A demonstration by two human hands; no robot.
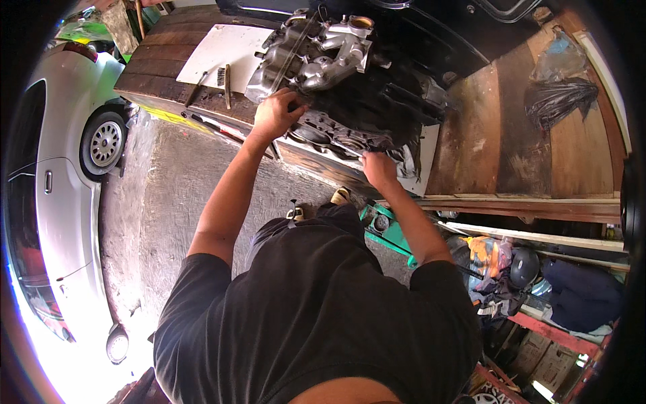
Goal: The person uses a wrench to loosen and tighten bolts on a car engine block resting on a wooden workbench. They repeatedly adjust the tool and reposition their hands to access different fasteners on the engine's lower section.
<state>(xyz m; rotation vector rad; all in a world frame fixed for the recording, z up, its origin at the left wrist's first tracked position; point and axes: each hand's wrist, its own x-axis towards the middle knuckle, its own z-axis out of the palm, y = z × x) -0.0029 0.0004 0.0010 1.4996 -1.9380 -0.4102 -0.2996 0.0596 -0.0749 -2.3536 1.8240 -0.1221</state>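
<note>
- Two bare hands are working along the near edge of a greasy, dark metal engine block point(356, 111), which is lying on a worn brown wooden workbench point(511, 148); its long axis is running from upper left to lower right, across the person's reach.
- The left hand point(274, 116) is resting on the block's left end, just below a silver cast-aluminium intake manifold point(316, 57); its fingers are curling over the metal, though whether they are pinching anything cannot be told.
- The right hand point(379, 168) is pressing at the block's lower right corner, fingers bunched together on the rim, fingertips hidden against the dark casting.
- Both hands are touching the block, which is lying directly ahead of the fingers; neither is clearly the nearer.
- A small bristle brush point(221, 75) and thin rod-like tools are lying on a white flat board point(229, 44), left of the manifold.
- A silver car point(60, 168) is standing at far left; the block's far side is fading into shadow.
</note>
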